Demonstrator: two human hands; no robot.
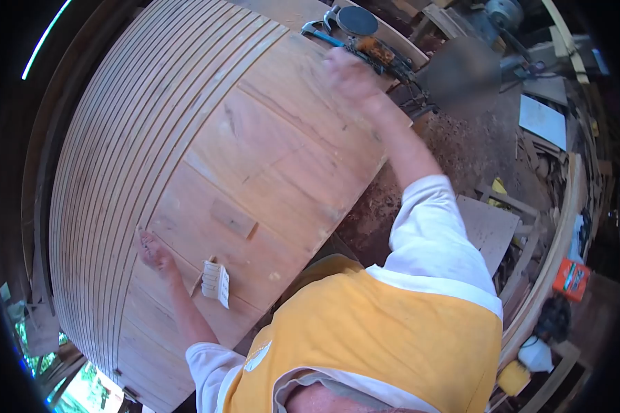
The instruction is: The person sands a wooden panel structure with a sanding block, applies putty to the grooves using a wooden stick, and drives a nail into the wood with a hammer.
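My left hand (157, 253) is at the inner edge of a row of thin wooden strips (145, 103), its fingers drawn together at the last strip. Whatever they pinch is too small to make out. My right hand (351, 74) is raised over the far right part of the wooden panel (255, 151), smeared by motion, so its grip is unclear. Close to it lie a hammer with a blue handle (322, 33) and a dark, partly rusty tool (377, 51). A small flat wood piece (233, 219) and a folded white card (215, 283) rest on the panel near my left forearm.
A round black disc (357, 20) sits by the tools at the panel's far corner. Right of the panel, the dusty floor (468, 144) holds boards and scrap wood. An orange-red box (572, 279) and a yellow container (513, 378) stand at the lower right.
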